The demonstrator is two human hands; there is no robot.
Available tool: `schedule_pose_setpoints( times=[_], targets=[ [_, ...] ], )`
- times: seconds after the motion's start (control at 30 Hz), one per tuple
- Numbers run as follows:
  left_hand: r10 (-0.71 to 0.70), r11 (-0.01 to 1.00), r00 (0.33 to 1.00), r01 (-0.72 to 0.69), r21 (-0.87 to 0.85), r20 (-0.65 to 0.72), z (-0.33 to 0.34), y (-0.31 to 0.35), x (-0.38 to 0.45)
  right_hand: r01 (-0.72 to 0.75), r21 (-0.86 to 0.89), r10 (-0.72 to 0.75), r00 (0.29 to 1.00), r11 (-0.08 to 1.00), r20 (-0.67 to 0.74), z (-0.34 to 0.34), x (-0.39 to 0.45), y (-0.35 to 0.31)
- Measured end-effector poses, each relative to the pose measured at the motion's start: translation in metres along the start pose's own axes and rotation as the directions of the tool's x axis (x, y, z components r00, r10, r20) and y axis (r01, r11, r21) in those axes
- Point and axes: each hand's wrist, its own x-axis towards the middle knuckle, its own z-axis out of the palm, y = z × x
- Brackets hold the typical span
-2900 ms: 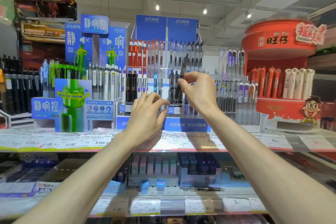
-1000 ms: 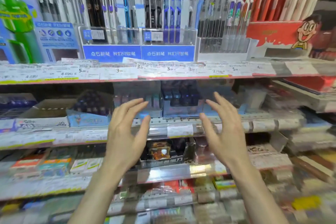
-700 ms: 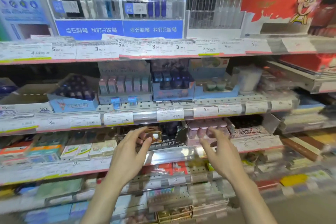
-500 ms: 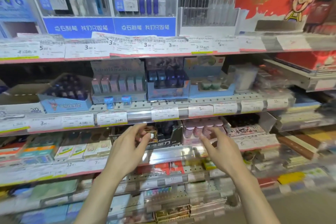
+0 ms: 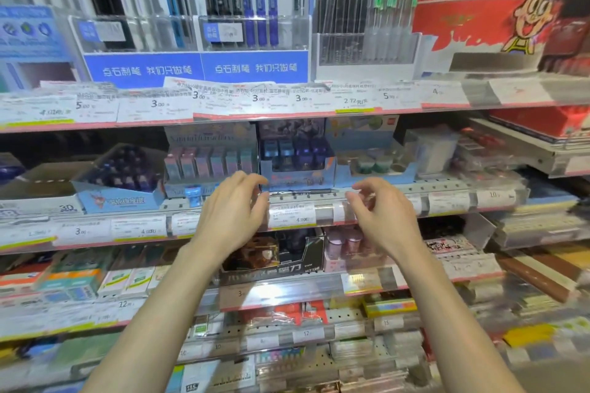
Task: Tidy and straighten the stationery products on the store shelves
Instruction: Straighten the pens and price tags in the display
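Note:
My left hand (image 5: 234, 212) and my right hand (image 5: 381, 212) are raised in front of the second shelf's price rail (image 5: 297, 215), fingers loosely curled, holding nothing. Between the fingertips lies a dark pen (image 5: 300, 191) flat along the shelf's front edge. Just behind it stands a blue display box of dark blue items (image 5: 297, 166). To its left is a box of pastel correction tapes (image 5: 210, 159), to its right a light blue box of small round items (image 5: 370, 163). The image is blurred by motion.
The top shelf holds blue pen racks (image 5: 198, 38), a clear pen rack (image 5: 367, 35) and a red cartoon display (image 5: 479, 29). Below my hands sit a black box (image 5: 274, 260) and pink items (image 5: 343, 242). Lower shelves carry erasers, notebooks and more boxes.
The view dropped from the pen racks to the lower shelves. My right hand let go of the black pen. Both hands sank to the third shelf, then rose to the second shelf's edge.

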Motion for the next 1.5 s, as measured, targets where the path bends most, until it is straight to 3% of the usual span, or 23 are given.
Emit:
schedule_pose_setpoints(
  times=[0.17, 0.37, 0.57, 0.77, 1.0, 1.2, 1.5],
  targets=[
    [-0.082, 0.99, 0.995, 0.075, 0.117, 0.057, 0.002, 0.007, 0.019, 0.022, -0.056, -0.018, 0.997, 0.998, 0.077, 0.01, 0.029, -0.017],
    [-0.127, 0.979, 0.985, 0.105, 0.177, 0.114, 0.004, 0.012, 0.029, -0.118, -0.135, 0.144, 0.969, 0.984, 0.2, 0.015, 0.049, -0.028],
    [-0.161, 0.966, 0.981, 0.135, 0.22, 0.104, 0.007, 0.016, 0.03, -0.243, -0.175, 0.29, 0.896, 0.954, 0.338, 0.013, 0.068, -0.036],
    [-0.141, 0.974, 0.987, 0.124, 0.188, 0.078, 0.01, 0.014, 0.027, -0.298, -0.217, 0.367, 0.809, 0.93, 0.459, 0.0, 0.08, -0.045],
    [-0.153, 0.976, 0.986, 0.14, 0.164, 0.067, 0.01, 0.014, 0.026, -0.274, -0.242, 0.362, 0.787, 0.931, 0.5, -0.008, 0.081, -0.052],
    [-0.172, 0.977, 0.984, 0.162, 0.141, 0.057, 0.012, 0.013, 0.024, -0.325, -0.152, 0.356, 0.786, 0.933, 0.506, -0.009, 0.079, -0.048],
    [-0.183, 0.979, 0.982, 0.178, 0.095, 0.043, 0.014, 0.012, 0.022, -0.38, 0.256, 0.242, 0.865, 0.889, 0.44, -0.01, 0.071, -0.037]
  ],
)
